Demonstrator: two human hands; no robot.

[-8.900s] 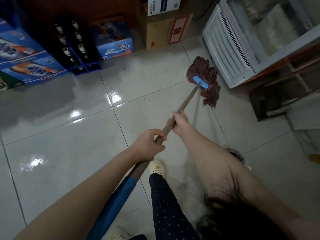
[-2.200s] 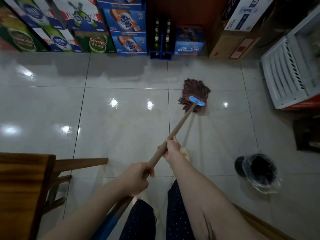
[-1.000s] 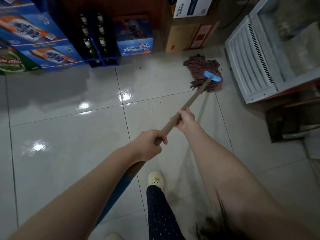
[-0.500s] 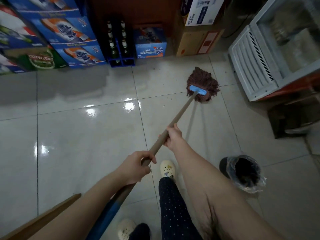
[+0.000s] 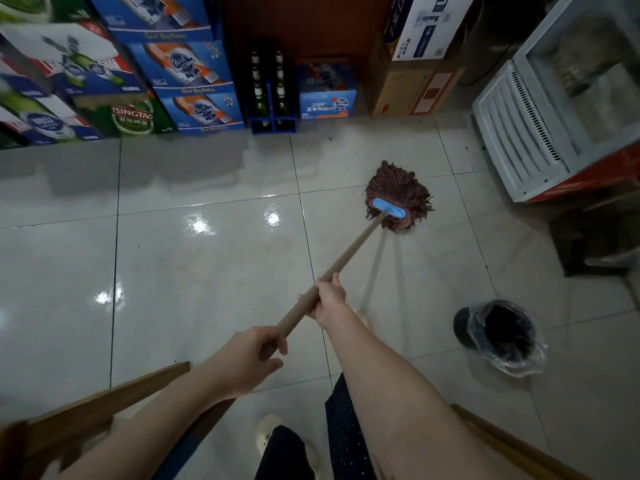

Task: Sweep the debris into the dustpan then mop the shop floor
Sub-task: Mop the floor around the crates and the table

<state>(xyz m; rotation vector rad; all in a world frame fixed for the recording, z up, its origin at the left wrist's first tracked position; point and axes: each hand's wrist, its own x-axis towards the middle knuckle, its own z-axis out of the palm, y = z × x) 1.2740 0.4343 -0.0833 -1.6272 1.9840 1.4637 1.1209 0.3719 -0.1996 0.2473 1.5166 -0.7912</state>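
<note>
A mop with a reddish-brown string head (image 5: 398,192) and a blue clamp lies on the glossy white tiled floor (image 5: 194,271), right of centre. Its wooden handle (image 5: 349,254) slants down toward me. My right hand (image 5: 329,297) grips the handle at mid-length. My left hand (image 5: 247,358) grips it lower down, nearer my body. The mop head sits a little in front of the stacked boxes. Small dark specks dot the tiles beyond the mop head.
Stacked beer cartons (image 5: 183,71) and a blue bottle crate (image 5: 273,95) line the far wall, with cardboard boxes (image 5: 415,84) to their right. A white chest freezer (image 5: 561,116) stands at right. A lined black bin (image 5: 502,334) sits near my right. Wooden furniture (image 5: 100,400) flanks my legs.
I have stepped back and the mop head has been drawn toward me, away from the cartons. Wooden furniture at the lower left has come further into view. Both hands keep their grip.
</note>
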